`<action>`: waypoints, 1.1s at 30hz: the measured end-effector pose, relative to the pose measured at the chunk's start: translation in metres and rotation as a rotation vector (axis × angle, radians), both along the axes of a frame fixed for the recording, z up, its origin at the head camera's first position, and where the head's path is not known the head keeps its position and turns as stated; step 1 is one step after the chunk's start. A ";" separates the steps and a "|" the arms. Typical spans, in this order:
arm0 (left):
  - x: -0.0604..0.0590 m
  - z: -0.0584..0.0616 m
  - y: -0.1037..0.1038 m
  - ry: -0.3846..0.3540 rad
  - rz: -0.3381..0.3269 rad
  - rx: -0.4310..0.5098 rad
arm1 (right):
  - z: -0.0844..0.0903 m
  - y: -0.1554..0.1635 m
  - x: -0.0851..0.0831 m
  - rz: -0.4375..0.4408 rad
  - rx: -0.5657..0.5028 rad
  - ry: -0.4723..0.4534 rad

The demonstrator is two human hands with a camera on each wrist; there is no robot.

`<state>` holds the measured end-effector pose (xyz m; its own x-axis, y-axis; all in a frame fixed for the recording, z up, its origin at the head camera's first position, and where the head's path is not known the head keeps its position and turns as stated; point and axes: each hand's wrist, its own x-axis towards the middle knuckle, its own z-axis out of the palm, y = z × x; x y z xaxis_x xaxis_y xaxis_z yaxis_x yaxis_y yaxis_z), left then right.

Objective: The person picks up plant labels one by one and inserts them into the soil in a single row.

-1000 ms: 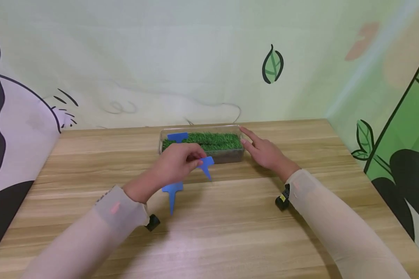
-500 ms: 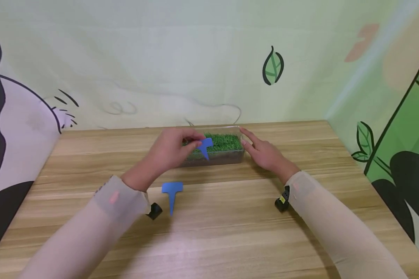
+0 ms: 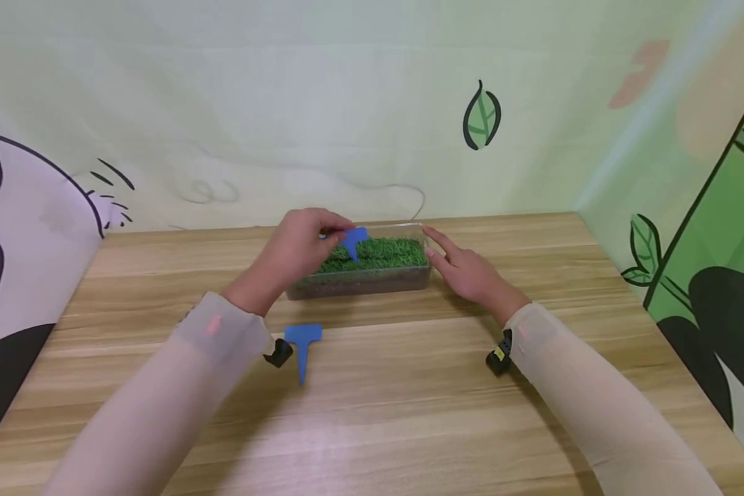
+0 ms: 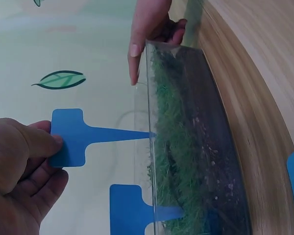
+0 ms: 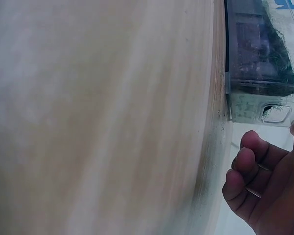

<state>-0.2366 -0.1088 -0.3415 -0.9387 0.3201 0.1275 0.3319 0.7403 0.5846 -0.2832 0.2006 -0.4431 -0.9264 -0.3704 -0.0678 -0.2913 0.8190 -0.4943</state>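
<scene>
My left hand (image 3: pixel 337 233) pinches the flat head of a blue T-shaped label (image 3: pixel 352 238) over a clear box of green turf (image 3: pixel 372 256). In the left wrist view the label (image 4: pixel 71 137) points its tip at the grass (image 4: pixel 169 127), just at the surface. A second blue label (image 4: pixel 132 205) stands stuck in the turf beside it; in the head view my left hand hides it. My right hand (image 3: pixel 437 249) lies open, with straight fingers (image 4: pixel 137 46) against the box's right end. A third blue label (image 3: pixel 302 343) lies flat on the table.
The wooden table (image 3: pixel 409 386) runs to a painted wall behind and on the right. The box's end wall (image 5: pixel 257 54) shows in the right wrist view above my right hand's fingers (image 5: pixel 250 171). Small black wrist cameras (image 3: pixel 499 358) sit under both sleeves.
My left hand has carried the blue label from in front of the box up and back over the turf. My right hand stayed at the box's right end.
</scene>
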 end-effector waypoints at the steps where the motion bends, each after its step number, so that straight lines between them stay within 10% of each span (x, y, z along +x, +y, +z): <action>1: -0.001 -0.001 0.000 0.002 -0.006 -0.017 | 0.000 0.000 0.000 -0.001 0.001 0.000; 33: -0.027 -0.021 0.013 0.049 -0.061 -0.306 | -0.003 -0.001 0.000 -0.008 -0.024 0.008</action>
